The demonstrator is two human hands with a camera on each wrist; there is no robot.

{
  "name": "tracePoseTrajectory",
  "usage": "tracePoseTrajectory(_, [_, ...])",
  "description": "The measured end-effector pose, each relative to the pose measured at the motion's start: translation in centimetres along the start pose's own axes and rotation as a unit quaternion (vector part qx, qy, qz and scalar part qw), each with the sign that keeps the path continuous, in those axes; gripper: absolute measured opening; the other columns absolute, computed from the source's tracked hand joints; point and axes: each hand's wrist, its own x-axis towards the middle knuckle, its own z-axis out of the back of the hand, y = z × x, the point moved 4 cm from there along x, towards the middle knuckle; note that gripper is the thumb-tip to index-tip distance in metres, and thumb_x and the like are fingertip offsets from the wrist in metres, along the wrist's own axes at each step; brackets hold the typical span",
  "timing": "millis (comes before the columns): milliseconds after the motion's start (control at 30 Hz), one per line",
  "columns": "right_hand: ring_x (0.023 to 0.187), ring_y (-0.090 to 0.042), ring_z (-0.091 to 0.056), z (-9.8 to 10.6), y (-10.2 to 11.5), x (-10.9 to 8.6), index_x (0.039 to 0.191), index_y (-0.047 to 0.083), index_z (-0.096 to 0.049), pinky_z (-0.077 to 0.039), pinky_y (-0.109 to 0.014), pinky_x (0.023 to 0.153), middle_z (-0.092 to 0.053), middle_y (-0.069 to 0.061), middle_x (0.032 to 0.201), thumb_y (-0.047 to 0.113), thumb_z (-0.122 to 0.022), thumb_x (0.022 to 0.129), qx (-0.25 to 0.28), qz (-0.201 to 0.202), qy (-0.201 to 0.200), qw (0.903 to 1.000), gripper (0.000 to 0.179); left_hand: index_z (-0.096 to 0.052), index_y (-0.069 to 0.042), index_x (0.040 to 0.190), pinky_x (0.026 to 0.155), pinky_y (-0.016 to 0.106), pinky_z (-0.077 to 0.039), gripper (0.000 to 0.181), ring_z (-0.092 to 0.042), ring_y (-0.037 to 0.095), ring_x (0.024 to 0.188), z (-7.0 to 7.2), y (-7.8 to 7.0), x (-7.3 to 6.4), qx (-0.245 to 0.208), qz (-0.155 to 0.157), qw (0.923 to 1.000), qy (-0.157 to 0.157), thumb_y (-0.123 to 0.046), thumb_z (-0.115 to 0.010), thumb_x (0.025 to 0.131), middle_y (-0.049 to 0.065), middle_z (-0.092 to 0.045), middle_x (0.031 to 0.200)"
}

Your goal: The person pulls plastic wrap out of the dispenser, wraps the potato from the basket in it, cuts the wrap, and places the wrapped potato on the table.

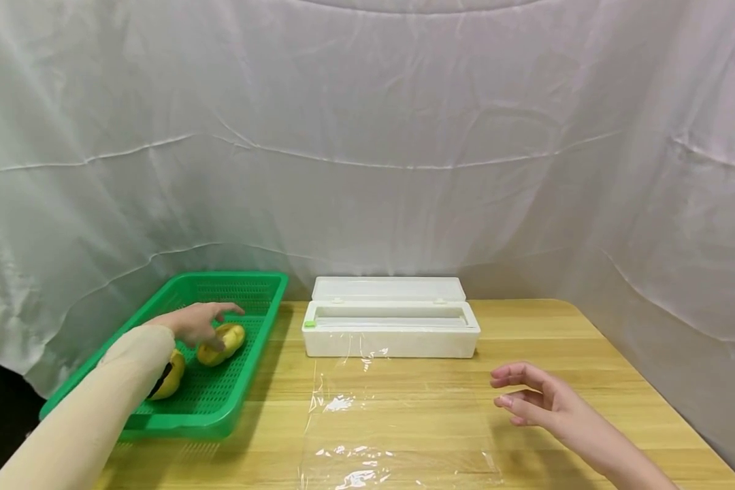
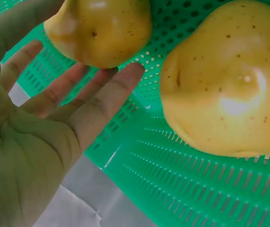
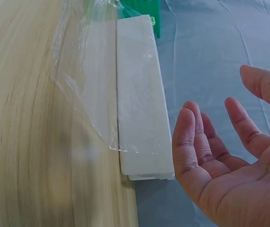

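Observation:
My left hand [image 1: 190, 323] reaches into a green plastic basket [image 1: 220, 423], fingers spread over a yellow, lumpy potato [image 1: 234, 335]. In the left wrist view its fingertips lie right at the lower edge of one speckled potato [image 2: 102, 33], and a second potato [image 2: 220, 80] sits to the right. In the head view, my left forearm partly covers the nearer potato [image 1: 173, 381]. My right hand [image 1: 545, 401] hovers over the right side of the table, fingers loosely bent and holding nothing. Clear plastic film [image 1: 343, 422] is spread on the table left of it.
A white film dispenser box [image 1: 392, 346] stands at the back middle, its lid [image 1: 388, 288] raised and a green slider [image 1: 309, 324] at its left end. Film runs from it across the wooden table [image 1: 527, 327]. Grey-white curtains [image 1: 392, 170] hang behind and at the sides.

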Motion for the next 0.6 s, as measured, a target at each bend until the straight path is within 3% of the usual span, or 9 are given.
tracePoseTrajectory(133, [0.121,-0.009,-0.069,-0.1,0.0,0.1,0.143,0.005,-0.055,-0.063,-0.036,0.092,-0.064,0.003,0.139,0.016,-0.061,0.11,0.0,-0.001,0.001,1.0,0.036,-0.041,-0.005,0.161,0.067,0.039,-0.059,0.08,-0.066,0.025,0.095,-0.3,0.3,0.0,-0.007,0.006,0.9999,0.007,-0.006,-0.082,0.092,0.045,-0.041,0.151])
tracePoseTrajectory(267, [0.121,-0.009,-0.07,-0.2,0.1,0.1,0.144,0.004,-0.055,-0.064,-0.037,0.091,-0.064,0.005,0.138,0.016,-0.06,0.11,-0.006,0.006,0.003,1.0,0.036,-0.042,-0.006,0.161,0.065,0.041,-0.06,0.08,-0.066,0.027,0.093,-0.6,0.6,0.0,-0.019,0.016,0.9996,0.011,-0.006,-0.082,0.092,0.047,-0.037,0.155])
tracePoseTrajectory(500, [0.12,-0.009,-0.07,0.0,-0.1,0.2,0.144,0.004,-0.055,-0.064,-0.036,0.09,-0.064,0.008,0.137,0.016,-0.062,0.11,-0.007,0.003,-0.001,1.0,0.037,-0.039,-0.005,0.161,0.072,0.044,-0.066,0.081,-0.065,0.04,0.115,-1.0,1.0,-0.2,-0.038,0.026,0.9988,0.016,-0.012,-0.083,0.094,0.047,-0.029,0.157])
tracePoseTrajectory(600, [0.119,-0.007,-0.07,0.1,-0.3,0.2,0.144,0.002,-0.055,-0.064,-0.035,0.089,-0.064,0.007,0.137,0.016,-0.061,0.11,-0.008,0.011,0.0,0.9999,0.038,-0.038,-0.006,0.162,0.072,0.043,-0.066,0.082,-0.066,0.039,0.114,-1.2,1.2,-0.2,-0.039,0.03,0.9987,0.015,-0.014,-0.083,0.094,0.045,-0.028,0.159])
